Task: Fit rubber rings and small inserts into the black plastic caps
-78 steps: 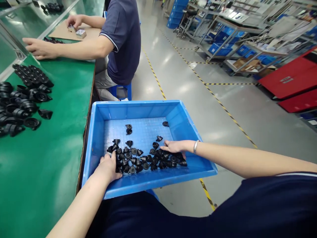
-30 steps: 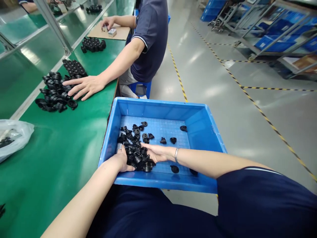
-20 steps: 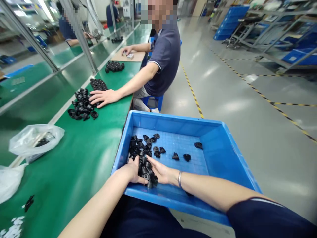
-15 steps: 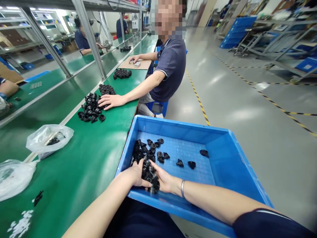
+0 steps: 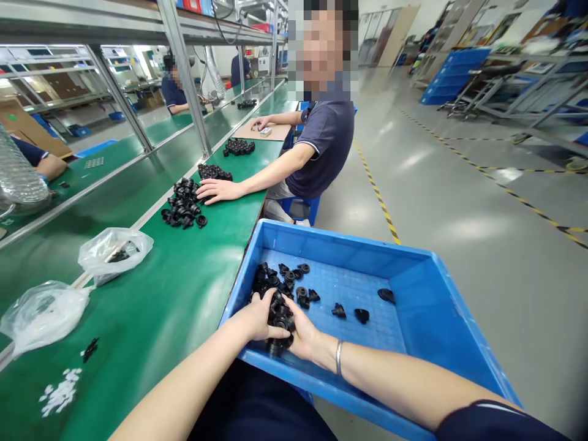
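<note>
Both my hands are inside a blue bin (image 5: 349, 248), near its left front corner. Between them, my left hand (image 5: 258, 318) and my right hand (image 5: 304, 331) hold a cluster of round black parts (image 5: 281, 315), with fingers wrapped round it from either side. A metal bangle (image 5: 339, 357) is on my right wrist. More black parts (image 5: 273, 277) lie heaped just beyond my hands against the bin's left wall. A few loose ones, such as a black part (image 5: 362, 315), are spread over the bin floor to the right.
A seated person (image 5: 321, 141) rests one hand by a pile of black parts (image 5: 184, 202) on the green table (image 5: 184, 275). Plastic bags (image 5: 114, 248) and white pieces (image 5: 62, 392) lie on the left. Metal posts (image 5: 186, 79) rise beyond.
The view has shifted, so the scene sits slightly lower and further right. My fingers have closed a little more round the cluster of black parts.
</note>
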### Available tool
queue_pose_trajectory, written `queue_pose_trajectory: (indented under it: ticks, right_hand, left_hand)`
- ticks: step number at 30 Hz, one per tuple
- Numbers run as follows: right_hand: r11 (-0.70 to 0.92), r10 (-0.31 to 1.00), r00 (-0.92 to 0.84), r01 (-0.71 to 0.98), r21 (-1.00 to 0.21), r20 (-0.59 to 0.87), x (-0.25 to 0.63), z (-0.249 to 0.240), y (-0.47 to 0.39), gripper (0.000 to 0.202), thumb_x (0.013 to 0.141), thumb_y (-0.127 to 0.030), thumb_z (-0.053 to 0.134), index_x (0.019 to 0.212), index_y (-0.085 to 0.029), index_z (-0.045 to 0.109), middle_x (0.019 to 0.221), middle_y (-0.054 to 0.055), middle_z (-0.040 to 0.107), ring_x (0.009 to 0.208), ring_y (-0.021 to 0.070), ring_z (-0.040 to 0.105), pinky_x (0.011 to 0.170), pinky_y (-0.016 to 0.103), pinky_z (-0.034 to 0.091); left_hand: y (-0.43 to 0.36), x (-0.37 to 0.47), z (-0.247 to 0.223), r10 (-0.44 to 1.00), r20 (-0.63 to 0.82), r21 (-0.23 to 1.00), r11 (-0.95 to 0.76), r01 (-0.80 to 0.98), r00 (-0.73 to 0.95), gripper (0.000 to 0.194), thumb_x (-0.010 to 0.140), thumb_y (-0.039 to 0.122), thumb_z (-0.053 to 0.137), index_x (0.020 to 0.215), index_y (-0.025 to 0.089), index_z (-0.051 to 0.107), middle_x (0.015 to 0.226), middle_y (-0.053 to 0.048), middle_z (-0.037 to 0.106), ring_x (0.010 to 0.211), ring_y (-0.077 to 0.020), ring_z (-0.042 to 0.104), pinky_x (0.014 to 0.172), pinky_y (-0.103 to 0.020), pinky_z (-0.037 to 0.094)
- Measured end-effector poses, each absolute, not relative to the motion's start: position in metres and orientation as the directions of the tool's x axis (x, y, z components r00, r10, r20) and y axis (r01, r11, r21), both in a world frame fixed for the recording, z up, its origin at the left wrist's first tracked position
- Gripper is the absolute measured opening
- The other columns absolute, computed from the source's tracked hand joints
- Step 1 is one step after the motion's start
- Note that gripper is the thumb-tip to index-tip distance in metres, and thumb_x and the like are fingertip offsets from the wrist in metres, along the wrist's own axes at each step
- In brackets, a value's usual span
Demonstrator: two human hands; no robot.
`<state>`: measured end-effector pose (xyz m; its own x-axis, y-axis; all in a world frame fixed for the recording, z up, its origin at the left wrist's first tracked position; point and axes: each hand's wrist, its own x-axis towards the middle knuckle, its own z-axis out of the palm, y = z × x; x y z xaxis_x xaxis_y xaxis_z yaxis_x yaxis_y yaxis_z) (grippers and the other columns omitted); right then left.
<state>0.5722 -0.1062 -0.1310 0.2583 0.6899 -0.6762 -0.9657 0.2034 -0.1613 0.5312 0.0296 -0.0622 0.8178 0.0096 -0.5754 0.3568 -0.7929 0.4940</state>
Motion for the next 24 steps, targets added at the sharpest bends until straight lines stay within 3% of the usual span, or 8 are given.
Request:
queue_pose_trajectory:
  ticks: [6, 17, 24]
  right_hand:
    - [0.282, 0.657, 0.354, -0.934, -0.219, -0.665, 0.581, -0.114, -0.105, 0.034, 0.085, -0.048, 0.061, 0.099, -0.018, 0.067, 0.085, 0.006, 0.074, 0.079, 0.0218, 0.069, 0.077, 0.036, 0.055]
    - [0.346, 0.574, 0.488, -0.872, -0.345, -0.658, 0.591, -0.095, -0.106, 0.019, 0.084, -0.036, 0.062, 0.083, -0.018, 0.067, 0.077, 0.003, 0.073, 0.075, 0.0193, 0.069, 0.074, 0.032, 0.055]
    - [0.376, 0.551, 0.594, -0.804, -0.462, -0.586, 0.599, -0.049, -0.094, 0.017, 0.085, -0.031, 0.058, 0.077, -0.019, 0.065, 0.072, 0.000, 0.072, 0.067, 0.0159, 0.067, 0.068, 0.027, 0.054]
  left_hand:
    - [0.018, 0.529, -0.054, 0.094, -0.399, 0.535, -0.784, 0.315, 0.912, 0.104, 0.065, 0.054, 0.076, 0.149, 0.027, 0.022, 0.133, -0.016, 0.043, 0.105, -0.0341, 0.064, 0.091, -0.040, 0.051]
    - [0.001, 0.526, -0.052, 0.172, -0.188, 0.512, -0.823, 0.246, 0.967, 0.091, 0.071, 0.053, 0.071, 0.146, 0.023, 0.029, 0.129, -0.018, 0.045, 0.100, -0.0352, 0.065, 0.087, -0.044, 0.051]
    - [0.007, 0.529, -0.013, 0.190, -0.052, 0.514, -0.837, 0.189, 0.980, 0.092, 0.070, 0.052, 0.074, 0.146, 0.023, 0.030, 0.133, -0.017, 0.043, 0.102, -0.0330, 0.064, 0.089, -0.043, 0.050]
